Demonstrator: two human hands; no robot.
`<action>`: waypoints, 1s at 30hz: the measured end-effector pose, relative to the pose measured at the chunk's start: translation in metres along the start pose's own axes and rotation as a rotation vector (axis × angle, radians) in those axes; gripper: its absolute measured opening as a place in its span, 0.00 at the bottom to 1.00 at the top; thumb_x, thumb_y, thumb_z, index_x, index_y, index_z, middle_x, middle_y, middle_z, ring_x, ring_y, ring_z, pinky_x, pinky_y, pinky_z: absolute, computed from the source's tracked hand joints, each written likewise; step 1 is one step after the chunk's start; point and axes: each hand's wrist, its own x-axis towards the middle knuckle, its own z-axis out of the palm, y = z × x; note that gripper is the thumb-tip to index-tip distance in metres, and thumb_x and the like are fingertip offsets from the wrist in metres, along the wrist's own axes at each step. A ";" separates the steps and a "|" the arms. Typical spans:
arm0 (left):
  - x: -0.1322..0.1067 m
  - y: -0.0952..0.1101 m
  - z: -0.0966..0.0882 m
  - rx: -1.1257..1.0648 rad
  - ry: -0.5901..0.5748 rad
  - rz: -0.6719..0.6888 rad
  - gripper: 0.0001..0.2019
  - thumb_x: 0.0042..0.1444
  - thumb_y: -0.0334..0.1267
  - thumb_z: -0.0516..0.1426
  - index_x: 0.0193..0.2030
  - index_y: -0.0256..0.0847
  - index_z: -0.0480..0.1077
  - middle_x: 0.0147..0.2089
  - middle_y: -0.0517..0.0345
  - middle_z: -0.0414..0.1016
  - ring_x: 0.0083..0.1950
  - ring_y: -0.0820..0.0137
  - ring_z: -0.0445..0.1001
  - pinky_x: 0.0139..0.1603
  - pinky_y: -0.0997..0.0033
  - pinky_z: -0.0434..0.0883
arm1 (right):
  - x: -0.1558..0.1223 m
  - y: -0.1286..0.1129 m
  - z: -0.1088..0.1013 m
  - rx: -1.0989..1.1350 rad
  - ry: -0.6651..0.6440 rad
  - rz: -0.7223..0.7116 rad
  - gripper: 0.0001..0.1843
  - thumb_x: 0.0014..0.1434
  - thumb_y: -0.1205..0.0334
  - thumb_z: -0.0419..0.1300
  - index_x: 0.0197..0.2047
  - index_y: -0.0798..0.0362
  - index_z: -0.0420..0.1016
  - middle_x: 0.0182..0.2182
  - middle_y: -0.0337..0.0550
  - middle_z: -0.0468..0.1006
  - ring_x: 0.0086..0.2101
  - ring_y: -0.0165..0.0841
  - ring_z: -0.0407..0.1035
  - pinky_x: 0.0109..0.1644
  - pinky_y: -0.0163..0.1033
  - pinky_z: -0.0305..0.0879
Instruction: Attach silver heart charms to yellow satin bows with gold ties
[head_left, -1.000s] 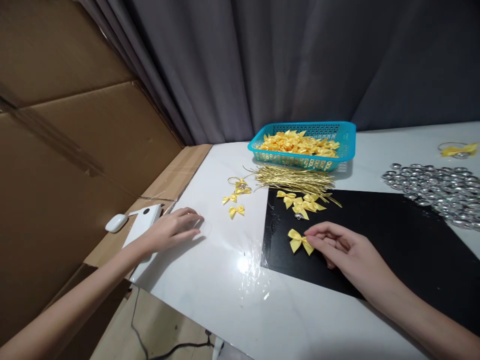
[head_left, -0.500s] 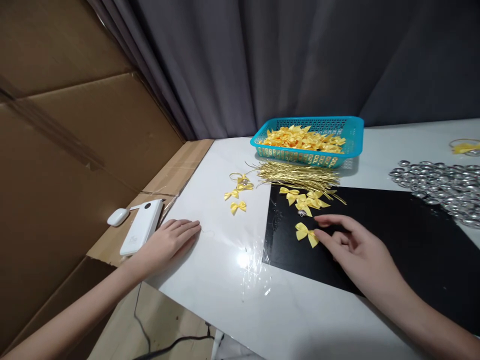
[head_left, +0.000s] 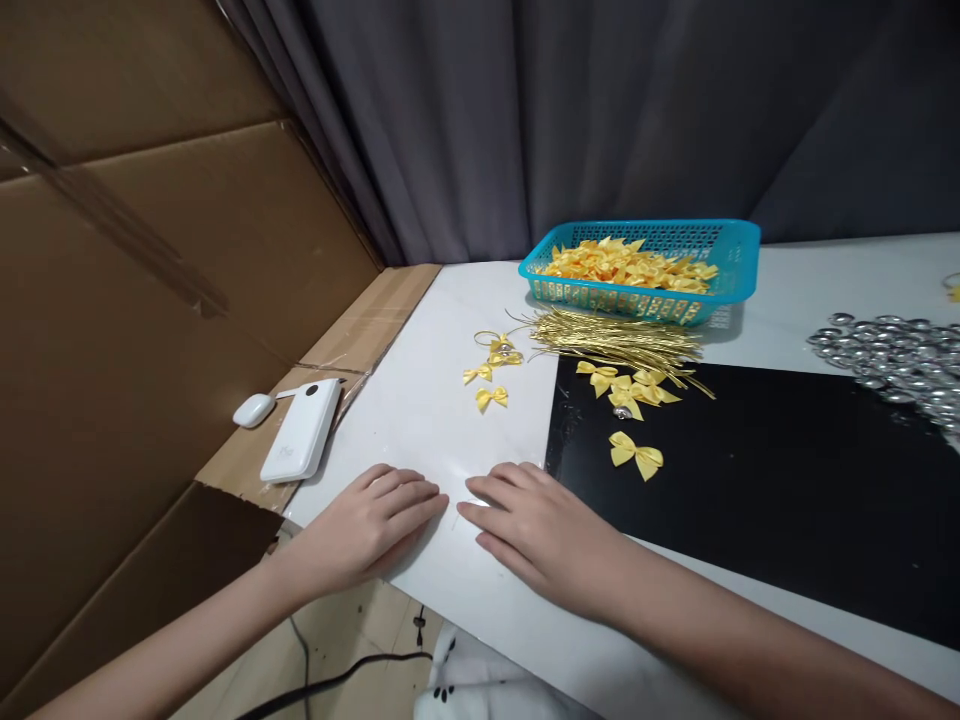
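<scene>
Spread flat and holding nothing: left fingers (head_left: 416,495) and right fingers (head_left: 487,490), tips turned toward each other and nearly meeting on the white table (head_left: 420,400). Perhaps a very thin strand between the tips, too faint to tell. Left hand (head_left: 375,520) palm down near the table's front edge; right hand (head_left: 536,530) likewise, its outer side just beside the corner of the black mat (head_left: 787,480).

Nearest to the right hand, lying apart from it on the mat: a loose bow (head_left: 636,455), yellow and flat. Beyond that, a small cluster of bows (head_left: 626,390) at the mat's far edge, touching the bundle of gold ties (head_left: 615,345), and three more small bows (head_left: 491,398) on the white surface.

Likely trouble, judged from this layout:
- Sliding the right hand sideways without lifting: could nudge the mat and scatter the light bows resting on it.
- Working so close to the front edge: anything thin pinched there could slip off toward the cable (head_left: 337,685) below and be hard to find.
- Sweeping the left forearm outward: could knock the power bank (head_left: 300,443), sitting on cardboard just off the table's left edge.
- Reaching far across: could drag a wrist through the gold ties in front of the blue basket (head_left: 731,275), or brush into the silver pieces (head_left: 885,350) at far right.
</scene>
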 end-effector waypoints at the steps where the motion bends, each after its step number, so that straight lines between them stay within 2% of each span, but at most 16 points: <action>1: -0.001 0.000 0.000 0.006 0.001 0.005 0.15 0.64 0.28 0.47 0.55 0.34 0.64 0.50 0.47 0.77 0.49 0.60 0.72 0.46 0.60 0.69 | 0.001 0.000 0.001 0.004 -0.016 -0.009 0.16 0.65 0.64 0.51 0.53 0.54 0.72 0.50 0.48 0.75 0.47 0.41 0.65 0.50 0.50 0.64; 8: -0.004 0.000 0.000 0.028 0.058 0.025 0.13 0.64 0.27 0.48 0.53 0.32 0.67 0.48 0.47 0.77 0.48 0.61 0.72 0.45 0.60 0.69 | -0.007 0.003 0.001 0.089 0.013 0.012 0.16 0.65 0.65 0.51 0.53 0.58 0.73 0.52 0.49 0.75 0.49 0.41 0.65 0.53 0.51 0.62; 20: -0.020 -0.004 0.000 0.112 0.092 0.025 0.13 0.64 0.27 0.47 0.51 0.30 0.68 0.44 0.47 0.79 0.45 0.63 0.74 0.44 0.62 0.69 | -0.011 0.005 0.005 0.037 0.150 -0.022 0.15 0.64 0.69 0.51 0.49 0.60 0.76 0.48 0.49 0.78 0.47 0.39 0.69 0.51 0.48 0.66; 30: -0.027 -0.013 -0.004 0.155 0.047 0.046 0.13 0.63 0.26 0.48 0.50 0.30 0.68 0.42 0.48 0.79 0.42 0.63 0.73 0.41 0.63 0.70 | -0.014 0.003 0.006 -0.019 0.241 -0.030 0.15 0.63 0.71 0.51 0.47 0.60 0.77 0.45 0.49 0.80 0.44 0.38 0.70 0.48 0.46 0.67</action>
